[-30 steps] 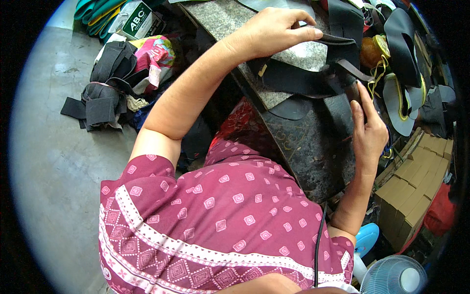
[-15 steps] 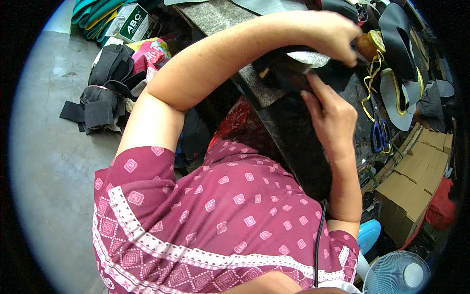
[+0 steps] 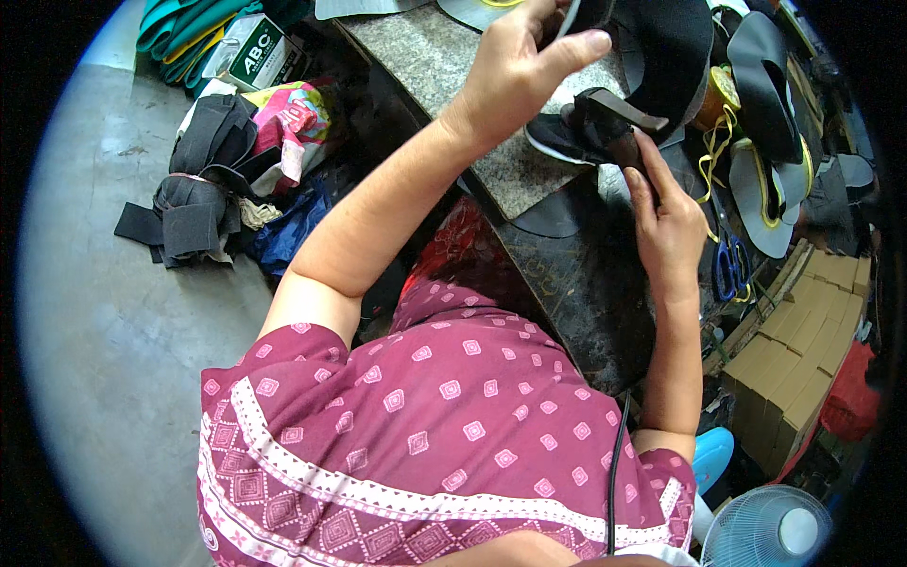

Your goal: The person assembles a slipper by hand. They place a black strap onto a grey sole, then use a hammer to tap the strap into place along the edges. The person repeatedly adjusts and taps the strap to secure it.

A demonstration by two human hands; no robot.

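Note:
Near the top of the head view, my left hand (image 3: 524, 71) is closed on a black shoe-upper piece (image 3: 675, 61), its thumb pointing right. The piece curves away to the right, and a pale edge shows at my fingers. My right hand (image 3: 671, 213) grips the dark handle of a tool (image 3: 622, 149) with a dull, curved metal part at its far end; its exact kind is unclear. Under that end lies another black piece (image 3: 557, 137) with a white rim, partly hidden by the tool. It rests over a speckled grey slab (image 3: 510, 175) on the dark worktable (image 3: 576, 283).
Right of my right hand lie blue-handled scissors (image 3: 732, 267), a yellow thread spool (image 3: 724, 87) and grey shoe pieces with yellow edging (image 3: 756, 198). Cardboard boxes (image 3: 798, 331) and a fan (image 3: 767, 529) stand lower right. Bundled black fabric (image 3: 194, 208) lies on the floor at left.
My left hand has drawn back leftward from beside the spool, bringing the black shoe-upper piece up. My right hand has shifted slightly right and down, still with the tool.

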